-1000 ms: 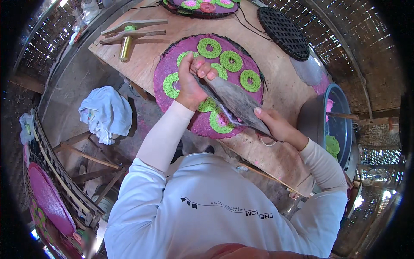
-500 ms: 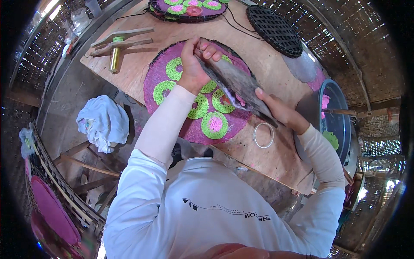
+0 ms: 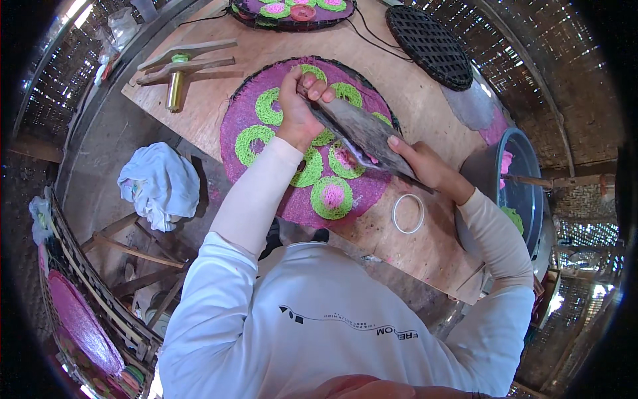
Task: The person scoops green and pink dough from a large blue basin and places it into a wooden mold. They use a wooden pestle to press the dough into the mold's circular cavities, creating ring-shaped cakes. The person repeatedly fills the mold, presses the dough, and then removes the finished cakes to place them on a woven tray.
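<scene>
A long dark wooden scraper (image 3: 362,133) lies slanted over a round purple mat (image 3: 242,110) dotted with green rings and pink centres. My left hand (image 3: 300,106) grips the scraper's upper end, fingers curled over it. At its lower end my right hand (image 3: 425,166) holds it, thumb on top. Both sleeves are white. The mat rests on a wooden table (image 3: 425,246).
A white ring (image 3: 407,213) lies on the table by my right wrist. A dark woven disc (image 3: 428,45) and another decorated mat (image 3: 292,12) sit at the far side. Wooden sticks with a brass tube (image 3: 176,90) are at left, a metal basin (image 3: 515,193) at right, a white cloth (image 3: 159,186) below.
Both hands and the scraper have slid toward the mat's far side. A green ring with a pink centre and the white ring now show below the scraper.
</scene>
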